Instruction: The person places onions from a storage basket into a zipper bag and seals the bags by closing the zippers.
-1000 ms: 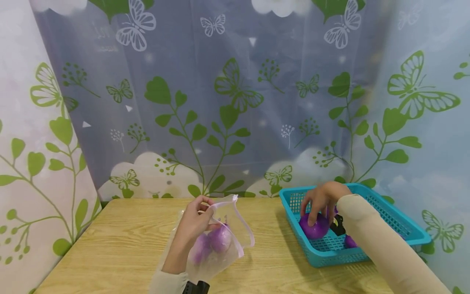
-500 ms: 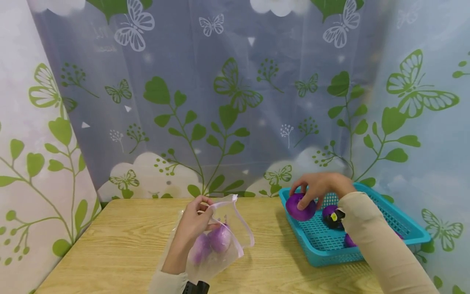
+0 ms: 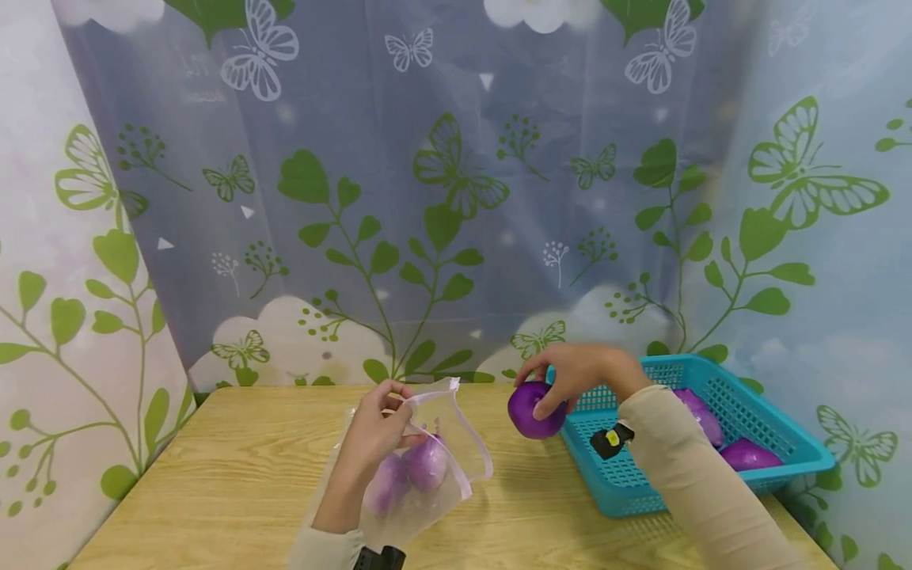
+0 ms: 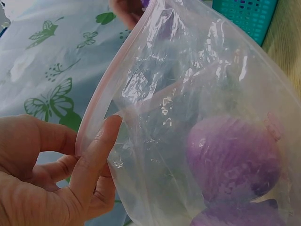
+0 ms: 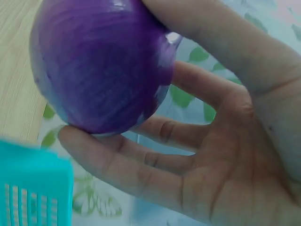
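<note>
My left hand [image 3: 382, 423] pinches the rim of a clear zip bag [image 3: 463, 427] with a pink seal, and its mouth gapes toward the right. Inside the bag lie two purple onions [image 3: 426, 465], seen blurred through the plastic; one onion [image 4: 235, 157] shows large in the left wrist view. My right hand [image 3: 580, 376] grips another purple onion [image 3: 536, 410] between thumb and fingers, at the left edge of the basket. Up close in the right wrist view, this onion [image 5: 101, 66] is round and glossy, with the fingers curled under it.
A turquoise perforated basket [image 3: 620, 505] stands on the right of the wooden table [image 3: 235, 459]. More purple onions [image 3: 750, 455] lie at its right side, partly behind my right sleeve [image 3: 701, 467]. A patterned curtain [image 3: 527, 261] hangs behind the table.
My right hand has lifted an onion from the basket and carried it left, past the basket's rim. The left hand and the bag have stayed in place.
</note>
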{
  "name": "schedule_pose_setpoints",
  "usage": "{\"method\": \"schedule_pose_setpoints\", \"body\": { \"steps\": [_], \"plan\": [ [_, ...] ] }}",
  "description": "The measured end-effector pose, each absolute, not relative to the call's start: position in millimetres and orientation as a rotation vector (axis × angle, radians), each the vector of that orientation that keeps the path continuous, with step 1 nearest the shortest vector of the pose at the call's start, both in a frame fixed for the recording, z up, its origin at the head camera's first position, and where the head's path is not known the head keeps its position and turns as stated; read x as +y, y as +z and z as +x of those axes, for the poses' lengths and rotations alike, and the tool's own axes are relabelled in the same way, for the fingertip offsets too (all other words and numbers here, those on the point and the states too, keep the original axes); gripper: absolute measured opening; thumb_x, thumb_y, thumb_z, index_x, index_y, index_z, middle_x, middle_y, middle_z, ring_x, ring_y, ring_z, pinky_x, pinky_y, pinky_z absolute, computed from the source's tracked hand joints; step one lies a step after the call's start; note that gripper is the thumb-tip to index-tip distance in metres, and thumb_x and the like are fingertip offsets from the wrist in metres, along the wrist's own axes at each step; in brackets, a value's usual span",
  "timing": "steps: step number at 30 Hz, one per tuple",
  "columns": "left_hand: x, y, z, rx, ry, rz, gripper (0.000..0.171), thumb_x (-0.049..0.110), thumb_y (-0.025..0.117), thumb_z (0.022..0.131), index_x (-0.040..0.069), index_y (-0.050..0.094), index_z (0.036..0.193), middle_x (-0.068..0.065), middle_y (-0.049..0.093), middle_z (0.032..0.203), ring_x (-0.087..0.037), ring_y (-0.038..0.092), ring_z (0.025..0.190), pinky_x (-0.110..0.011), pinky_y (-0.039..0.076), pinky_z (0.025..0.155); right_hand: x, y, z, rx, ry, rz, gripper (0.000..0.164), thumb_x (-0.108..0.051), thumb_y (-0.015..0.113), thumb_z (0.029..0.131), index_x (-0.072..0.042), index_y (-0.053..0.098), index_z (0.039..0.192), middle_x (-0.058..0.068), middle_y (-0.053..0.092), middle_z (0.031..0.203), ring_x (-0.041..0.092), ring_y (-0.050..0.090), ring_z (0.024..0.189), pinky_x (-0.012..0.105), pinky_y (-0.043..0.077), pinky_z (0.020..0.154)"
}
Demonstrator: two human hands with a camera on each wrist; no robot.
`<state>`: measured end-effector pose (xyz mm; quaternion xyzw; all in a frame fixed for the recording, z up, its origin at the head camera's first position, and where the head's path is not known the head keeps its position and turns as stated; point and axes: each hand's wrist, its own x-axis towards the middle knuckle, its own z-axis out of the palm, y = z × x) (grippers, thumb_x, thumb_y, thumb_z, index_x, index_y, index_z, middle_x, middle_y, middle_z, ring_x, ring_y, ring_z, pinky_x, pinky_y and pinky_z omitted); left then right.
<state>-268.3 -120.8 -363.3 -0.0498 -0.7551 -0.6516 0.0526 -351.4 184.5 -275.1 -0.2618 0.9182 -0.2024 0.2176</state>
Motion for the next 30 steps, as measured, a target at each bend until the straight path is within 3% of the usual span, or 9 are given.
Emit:
{"method": "schedule_pose_setpoints", "body": {
  "steps": [11,19,30],
  "plan": [
    [-120,-363,-269,-2.284,-1.989,-0.150,0.015,0.002,0.054,0.102,0.000,0.057,0.116,-0.011,0.050,0.102,-0.022,0.059,0.081,-0.033,0.069,0.071,128,-281,-336,2.549,-0.539,-1.015,0.055,-0.028,0.085,0.086,-0.018,0.063,0.135,0.010,0.060,0.122,0.019,0.067,0.095,0.028,0.065,0.076],
    [-118,-362,-269,-2.286,-1.988,-0.140,0.013,0.003,0.054,0.102,0.001,0.057,0.115,-0.011,0.051,0.100,-0.022,0.060,0.080,-0.035,0.070,0.071,99,-298,-328,2.651,-0.419,-1.100,0.052,-0.034,0.087,0.082,-0.017,0.059,0.122,0.003,0.069,0.112,0.012,0.064,0.095,0.027,0.061,0.081],
    [-118,-360,-269,-2.267,-2.029,-0.132,0.010,0.001,0.054,0.103,0.000,0.056,0.113,-0.012,0.052,0.102,-0.022,0.060,0.084,-0.036,0.070,0.074,83,-311,-320,2.760,-0.238,-1.148,0.047,-0.037,0.086,0.084,-0.016,0.064,0.119,0.006,0.063,0.118,0.021,0.061,0.104,0.030,0.057,0.084]
  ]
}}
